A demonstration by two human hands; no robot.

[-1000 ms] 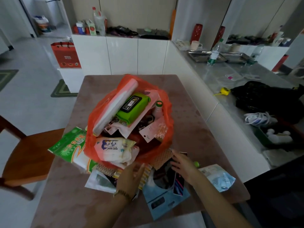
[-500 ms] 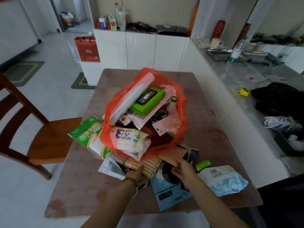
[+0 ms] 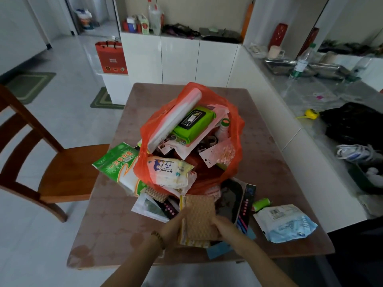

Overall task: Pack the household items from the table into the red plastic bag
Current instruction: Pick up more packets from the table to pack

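The red plastic bag (image 3: 238, 129) stands open mid-table, stuffed with a white roll (image 3: 176, 119), a green wipes pack (image 3: 194, 123), a small bottle (image 3: 223, 126) and a baby-wipes pack (image 3: 170, 172) spilling over its near rim. In front of it I hold a tan waffle-textured cloth pack (image 3: 199, 218) above the table. My left hand (image 3: 172, 226) grips its left edge and my right hand (image 3: 224, 225) grips its right edge. A dark-printed flat package (image 3: 232, 195) and a blue card (image 3: 219, 249) lie beneath it.
A green-and-white packet (image 3: 118, 164) lies left of the bag on the brown table (image 3: 116, 235). A white-blue pouch (image 3: 288, 223) and a small green roll (image 3: 261, 204) sit at the right. A wooden chair (image 3: 62, 172) stands left, a grey counter (image 3: 310, 96) right.
Both hands have closed on the tan cloth pack and drawn it toward me, off the pile by the bag's near rim. The camera has shifted and tilted slightly.
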